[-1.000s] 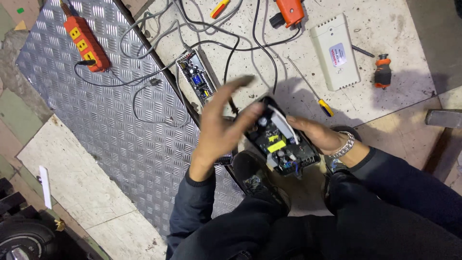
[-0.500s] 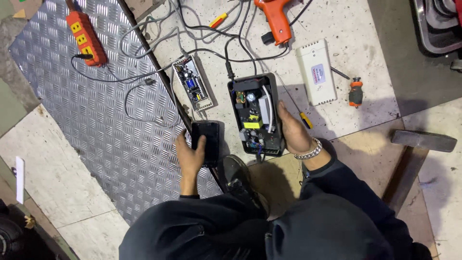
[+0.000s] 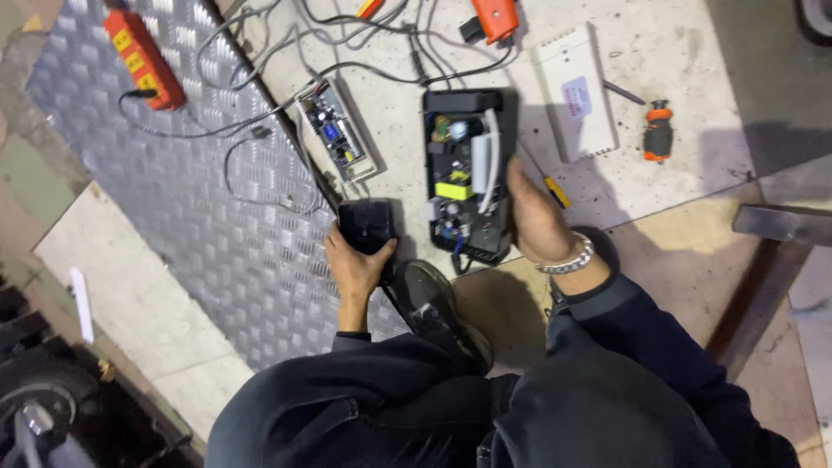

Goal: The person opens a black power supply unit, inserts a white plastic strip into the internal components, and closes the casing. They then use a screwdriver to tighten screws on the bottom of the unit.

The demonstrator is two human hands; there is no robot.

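My left hand (image 3: 354,264) grips a small black box-shaped part (image 3: 367,225) down on the floor beside the edge of a metal tread plate (image 3: 199,199). My right hand (image 3: 536,217) rests on the right side of an opened black power-supply case (image 3: 468,173), whose circuit board with a yellow component and a white cable faces up. The case lies flat on the concrete floor in front of my knees.
A bare circuit board in a clear tray (image 3: 340,130) lies left of the case. Farther back are an orange power strip (image 3: 144,59), tangled cables (image 3: 347,52), an orange tool (image 3: 494,17), a white rectangular box (image 3: 575,91) and a short orange screwdriver (image 3: 659,130). My shoe (image 3: 438,308) is below the case.
A second ago both hands held the open case up near my knees. It has since been laid on the floor, and my left hand has moved to the small black part.
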